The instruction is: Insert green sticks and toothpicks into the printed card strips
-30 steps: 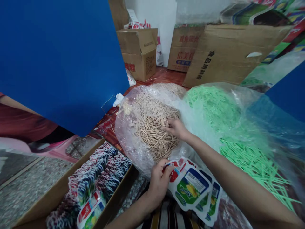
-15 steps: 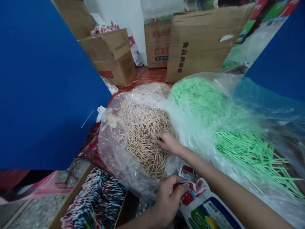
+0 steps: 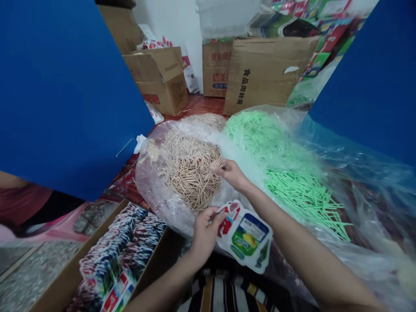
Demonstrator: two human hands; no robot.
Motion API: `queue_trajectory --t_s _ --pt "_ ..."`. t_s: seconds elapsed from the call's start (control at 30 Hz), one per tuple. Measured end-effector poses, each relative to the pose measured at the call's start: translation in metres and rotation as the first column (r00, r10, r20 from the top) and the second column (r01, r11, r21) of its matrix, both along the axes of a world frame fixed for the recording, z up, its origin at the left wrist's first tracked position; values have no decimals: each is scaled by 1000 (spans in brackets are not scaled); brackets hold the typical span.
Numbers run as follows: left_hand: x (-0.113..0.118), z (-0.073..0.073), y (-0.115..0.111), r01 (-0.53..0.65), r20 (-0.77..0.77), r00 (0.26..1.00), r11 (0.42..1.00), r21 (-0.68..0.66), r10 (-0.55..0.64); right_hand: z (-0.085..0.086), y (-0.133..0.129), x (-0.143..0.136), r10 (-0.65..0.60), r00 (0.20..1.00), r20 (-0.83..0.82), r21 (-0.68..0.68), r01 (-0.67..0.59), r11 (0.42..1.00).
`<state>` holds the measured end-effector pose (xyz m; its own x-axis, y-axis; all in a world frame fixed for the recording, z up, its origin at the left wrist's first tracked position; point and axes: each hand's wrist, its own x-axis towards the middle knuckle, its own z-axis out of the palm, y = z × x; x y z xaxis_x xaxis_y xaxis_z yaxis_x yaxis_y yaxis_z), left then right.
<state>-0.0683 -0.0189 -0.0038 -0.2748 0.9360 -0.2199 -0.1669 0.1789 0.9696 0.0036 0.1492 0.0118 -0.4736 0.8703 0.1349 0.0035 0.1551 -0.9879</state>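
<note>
My left hand [image 3: 205, 232] pinches the edge of several flat, shaped, printed packets [image 3: 248, 242] with red, blue, green and yellow pictures, fanned out in front of my body. My right hand [image 3: 233, 174] is at the right side of a heap of thin beige sticks [image 3: 195, 182]. Its fingers are closed, with pale stick ends showing at the fingertips; how many it holds I cannot tell. The heap lies inside an opened clear plastic bag [image 3: 151, 173]. Right of it, bright green sticks [image 3: 302, 195] spill from a second clear bag.
A long cardboard box [image 3: 81, 264] packed with rows of similar printed packets stands at lower left. Blue panels rise on the left [image 3: 74, 95] and right [image 3: 367, 99]. Cardboard boxes [image 3: 260, 73] stand along the back. Part of another person [image 3: 22, 199] shows at far left.
My right hand has lifted slightly from the beige heap, with sticks at its fingertips. My left hand and the packets have shifted up and left, showing more packet faces. The view has tilted.
</note>
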Motion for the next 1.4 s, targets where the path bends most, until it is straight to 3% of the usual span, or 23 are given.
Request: queue_trajectory --t_s 0.2,0.47,0.6,0.77,0.93,1.03,1.23,1.33,1.4 --pt "11 -9 -2 -76 67 995 996 42 73 9 -19 48 -90 991 -101 -178 71 981" --pt "29 -10 -7 -103 103 990 992 70 96 28 -46 104 -120 971 -208 -180 82 980" --pt "33 -13 -8 -109 122 987 993 52 102 37 -57 119 -137 932 -336 -318 25 948" --pt "34 -14 -6 -75 180 982 995 62 63 35 -70 112 -95 928 -360 -449 -83 890" --pt "30 -10 0 -54 209 977 996 65 39 26 -71 101 -113 940 -321 -466 -53 883" --pt "23 -8 5 -46 194 980 997 64 33 24 -70 96 -86 970 -229 -342 2 940" --pt "2 -10 13 -18 166 986 996 89 3 28 -69 75 92 996 20 -36 -92 995" --pt "-9 -11 15 -32 217 976 996 82 13 32 -66 61 147 986 82 -27 -145 989" --pt "-17 -10 16 -50 263 964 996 68 30 38 -66 51 165 986 32 -78 -162 984"
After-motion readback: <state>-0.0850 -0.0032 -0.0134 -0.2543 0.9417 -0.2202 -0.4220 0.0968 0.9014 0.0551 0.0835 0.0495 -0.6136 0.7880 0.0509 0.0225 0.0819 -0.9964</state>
